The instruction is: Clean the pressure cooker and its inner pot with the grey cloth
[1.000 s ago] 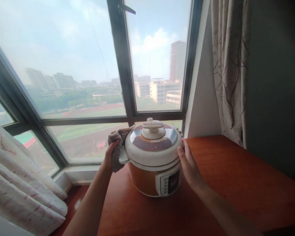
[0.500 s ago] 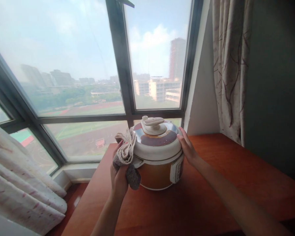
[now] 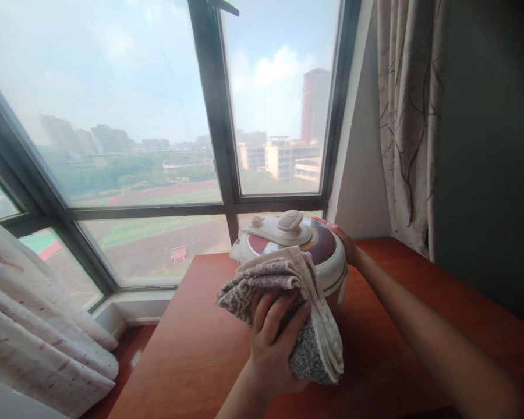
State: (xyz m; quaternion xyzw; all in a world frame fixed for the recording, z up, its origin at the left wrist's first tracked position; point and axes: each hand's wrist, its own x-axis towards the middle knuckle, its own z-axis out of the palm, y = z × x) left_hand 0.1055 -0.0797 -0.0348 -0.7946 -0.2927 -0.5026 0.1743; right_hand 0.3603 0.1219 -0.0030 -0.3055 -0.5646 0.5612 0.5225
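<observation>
The left hand was curled around a folded grey-and-cream cloth, fingers spread over its front, pressing it against the near side of the pressure cooker, a hold that looked suited to wiping the pot's wall. The right hand lay open and flat on the far right edge of the lid, apparently steadying the pot against that push. The cooker stood on the reddish wooden tabletop near the window. Its cream lid had a shiny, brown-stained centre and a pale handle on top; the cloth hid most of its body.
</observation>
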